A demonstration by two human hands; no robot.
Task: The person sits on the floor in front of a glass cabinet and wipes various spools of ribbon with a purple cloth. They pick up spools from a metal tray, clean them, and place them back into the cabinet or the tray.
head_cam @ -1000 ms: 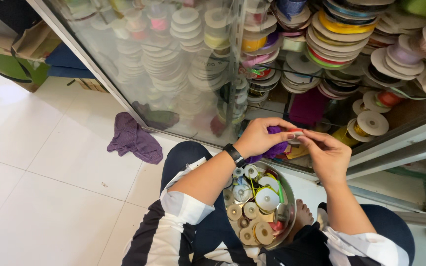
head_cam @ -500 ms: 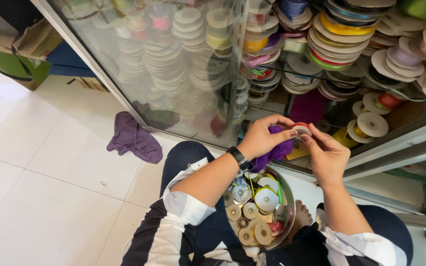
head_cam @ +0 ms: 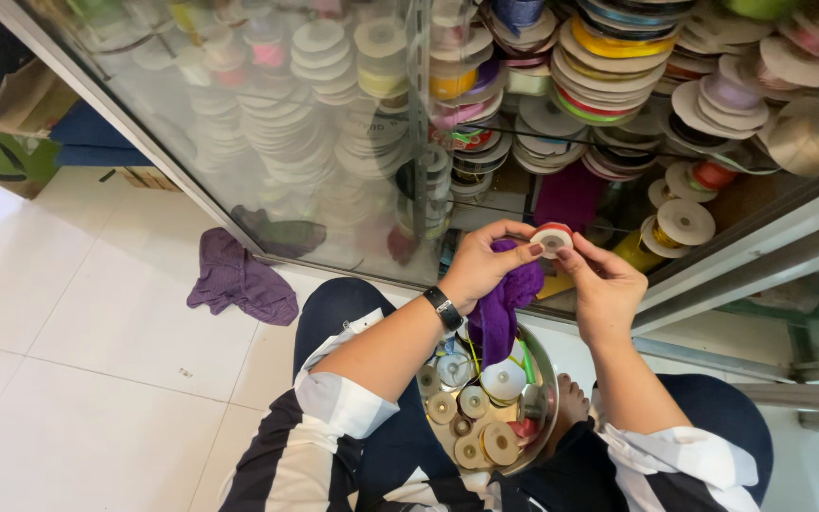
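My left hand [head_cam: 487, 265] grips a purple cloth [head_cam: 502, 305] that hangs down from the palm, and its fingertips touch a small red ribbon spool [head_cam: 553, 238]. My right hand [head_cam: 605, 288] pinches the same spool from the right side. A black watch sits on my left wrist. Both hands are raised above a round metal bowl [head_cam: 548, 379] on my lap, which holds several small ribbon spools. Directly behind the hands is a glass cabinet [head_cam: 334, 142] packed with ribbon rolls.
A second purple cloth [head_cam: 239, 281] lies on the white tiled floor to the left. The cabinet's sliding glass door stands in a metal frame [head_cam: 751, 248]. Cardboard boxes and a green thing sit at the far left edge.
Both hands have lifted the spool slightly and turned it, so its white round face now shows. The purple cloth stays in my left hand.
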